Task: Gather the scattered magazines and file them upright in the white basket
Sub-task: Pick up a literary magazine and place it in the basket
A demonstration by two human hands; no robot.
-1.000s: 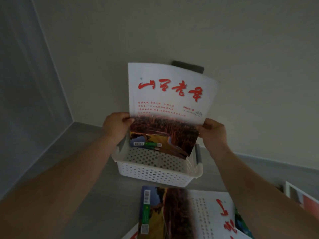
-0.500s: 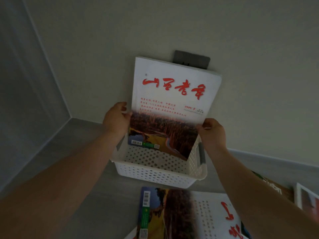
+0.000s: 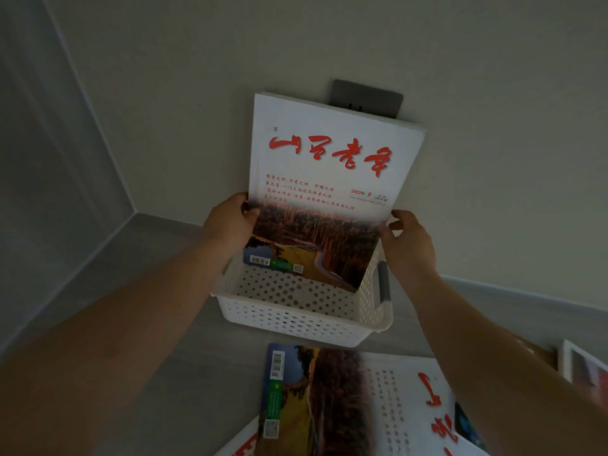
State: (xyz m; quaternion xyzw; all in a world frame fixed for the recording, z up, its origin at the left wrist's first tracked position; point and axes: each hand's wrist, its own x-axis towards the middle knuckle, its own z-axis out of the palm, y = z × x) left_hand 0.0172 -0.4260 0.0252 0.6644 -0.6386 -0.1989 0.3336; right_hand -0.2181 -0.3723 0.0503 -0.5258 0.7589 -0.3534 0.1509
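Note:
A white magazine with red brush lettering and a dark landscape photo [image 3: 325, 192] stands upright inside the white perforated basket [image 3: 296, 320], leaning back against the wall. My left hand [image 3: 227, 222] grips its left edge. At its right edge is my right hand [image 3: 408, 245], fingers loosely curled and touching the cover; its grip is unclear. More magazines lie flat on the floor in front of the basket: one with the same cover [image 3: 345, 403], and a corner of another [image 3: 240, 445] beneath it.
A dark grey wall plate [image 3: 368, 97] sits just above the magazine's top. The basket stands against the wall near a room corner [image 3: 135, 212]. Further magazines [image 3: 582, 366] lie at the right edge of the grey floor.
The magazine has gone from held and bowed above the basket to standing flat against the wall inside it. My right hand's fingers have loosened at the edge.

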